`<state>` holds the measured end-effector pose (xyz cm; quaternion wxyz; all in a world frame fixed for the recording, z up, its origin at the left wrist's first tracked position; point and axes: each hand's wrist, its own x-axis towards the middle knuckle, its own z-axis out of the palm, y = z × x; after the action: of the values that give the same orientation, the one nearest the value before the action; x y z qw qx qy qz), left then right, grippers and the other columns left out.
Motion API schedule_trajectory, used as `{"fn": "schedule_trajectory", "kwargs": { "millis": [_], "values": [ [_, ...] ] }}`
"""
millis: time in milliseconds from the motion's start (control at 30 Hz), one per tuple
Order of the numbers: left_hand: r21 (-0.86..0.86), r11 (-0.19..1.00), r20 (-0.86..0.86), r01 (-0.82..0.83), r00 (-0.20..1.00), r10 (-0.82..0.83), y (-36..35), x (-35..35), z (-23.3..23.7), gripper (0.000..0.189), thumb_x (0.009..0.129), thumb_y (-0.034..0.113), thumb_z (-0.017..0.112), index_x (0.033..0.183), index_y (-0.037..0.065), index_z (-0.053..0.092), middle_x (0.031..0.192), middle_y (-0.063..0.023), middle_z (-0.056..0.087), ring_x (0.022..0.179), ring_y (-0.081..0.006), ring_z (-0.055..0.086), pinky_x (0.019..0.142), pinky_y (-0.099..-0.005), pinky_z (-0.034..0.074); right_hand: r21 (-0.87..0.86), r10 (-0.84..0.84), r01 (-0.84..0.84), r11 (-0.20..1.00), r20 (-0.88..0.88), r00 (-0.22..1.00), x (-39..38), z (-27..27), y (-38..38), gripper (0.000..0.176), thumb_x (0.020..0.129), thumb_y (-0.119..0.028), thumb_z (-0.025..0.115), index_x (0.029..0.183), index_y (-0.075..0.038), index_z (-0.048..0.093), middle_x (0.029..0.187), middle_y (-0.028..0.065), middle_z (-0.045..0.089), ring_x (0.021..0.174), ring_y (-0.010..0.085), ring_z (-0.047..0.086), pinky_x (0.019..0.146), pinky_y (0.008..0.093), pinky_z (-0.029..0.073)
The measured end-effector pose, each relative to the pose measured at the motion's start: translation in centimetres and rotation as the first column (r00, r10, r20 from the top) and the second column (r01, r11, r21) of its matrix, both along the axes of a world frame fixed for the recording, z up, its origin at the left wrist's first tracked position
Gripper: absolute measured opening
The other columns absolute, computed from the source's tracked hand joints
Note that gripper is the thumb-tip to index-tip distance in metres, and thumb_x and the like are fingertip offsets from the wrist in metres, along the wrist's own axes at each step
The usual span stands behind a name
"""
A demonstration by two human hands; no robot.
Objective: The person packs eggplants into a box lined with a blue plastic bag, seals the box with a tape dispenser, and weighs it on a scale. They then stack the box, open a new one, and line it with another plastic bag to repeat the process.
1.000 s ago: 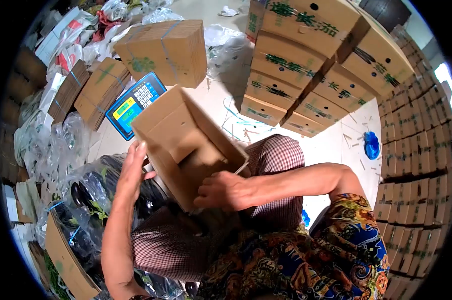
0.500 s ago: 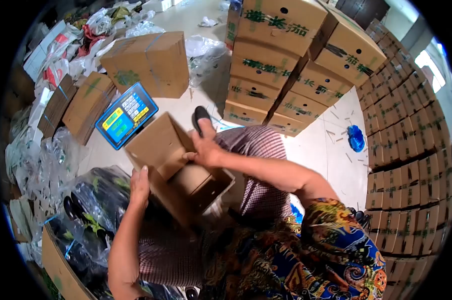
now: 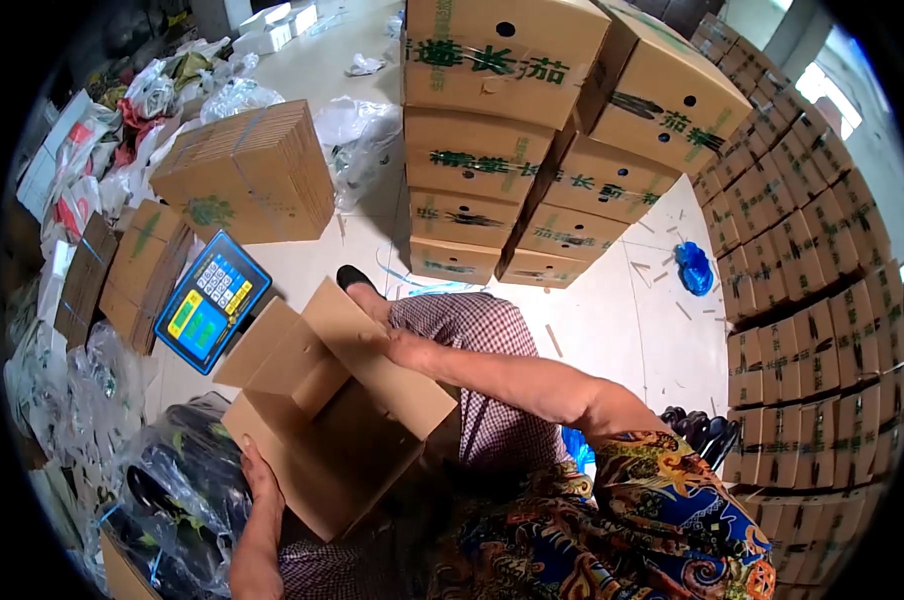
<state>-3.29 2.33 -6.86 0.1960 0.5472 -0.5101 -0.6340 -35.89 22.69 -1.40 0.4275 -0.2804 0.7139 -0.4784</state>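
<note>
An open cardboard box [image 3: 317, 475] sits in front of my lap, its mouth facing up and its flaps spread. The inside is partly in shadow. My left hand [image 3: 260, 476] grips the left side of the box at its edge, some fingers hidden. My right hand [image 3: 400, 350] holds the right flap near its upper edge, fingers partly behind the board. Just beyond the box is a blue-framed weighing scale display [image 3: 212, 302] with a keypad and lit green screens.
Printed cartons [image 3: 482, 150] are stacked ahead, and more cartons [image 3: 812, 350] line the right. Strapped flat cardboard [image 3: 247, 180] stands at the left. A clear plastic bag with dark eggplants [image 3: 177, 490] lies near my left arm. More eggplants [image 3: 700, 432] and a blue bag [image 3: 694, 268] are at right.
My right hand has come out of the box's interior and now holds its right flap, which stands spread. The box has shifted slightly towards me, and my left hand is lower on its side.
</note>
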Motion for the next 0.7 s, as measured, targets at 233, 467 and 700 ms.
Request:
{"fn": "schedule_trajectory", "kwargs": {
  "millis": [233,467,700],
  "values": [
    [0.251,0.966,-0.143,-0.06,0.985,0.098,1.4,-2.3,-3.4,0.074,0.093,0.063,0.034,0.143,0.009,0.033,0.139,-0.0145,0.042,0.123,-0.0307,0.042,0.104,-0.0423,0.036,0.687,-0.595,0.263,0.677,0.301,0.746,-2.6,-2.5,-4.1,0.066,0.088,-0.061,0.046,0.128,-0.009,0.048,0.118,0.0181,0.059,0.104,0.0359,0.059,0.092,0.0378,0.047],
    [0.605,0.795,-0.243,0.045,0.961,0.131,1.7,-4.7,-8.6,0.067,0.096,0.058,0.033,0.14,0.007,0.035,0.136,-0.015,0.044,0.123,-0.0313,0.043,0.103,-0.0433,0.037,-0.078,-0.065,0.058,0.995,-0.088,0.994,6.3,-11.7,-3.6,0.038,0.097,-0.031,0.034,0.122,-0.012,0.056,0.117,0.0195,0.059,0.11,0.0304,0.057,0.095,0.0415,0.041],
    [0.46,0.887,-0.065,-0.046,0.994,0.086,1.1,-4.2,-9.1,0.063,0.097,0.054,0.034,0.133,0.003,0.041,0.131,-0.0177,0.049,0.117,-0.0332,0.049,0.098,-0.044,0.042,0.197,-0.109,0.342,0.919,-0.707,0.699,5.5,-4.4,-1.1,0.035,0.095,-0.029,0.041,0.114,-0.004,0.056,0.127,0.0187,0.052,0.11,0.0371,0.053,0.095,0.0451,0.04]
  ]
}}
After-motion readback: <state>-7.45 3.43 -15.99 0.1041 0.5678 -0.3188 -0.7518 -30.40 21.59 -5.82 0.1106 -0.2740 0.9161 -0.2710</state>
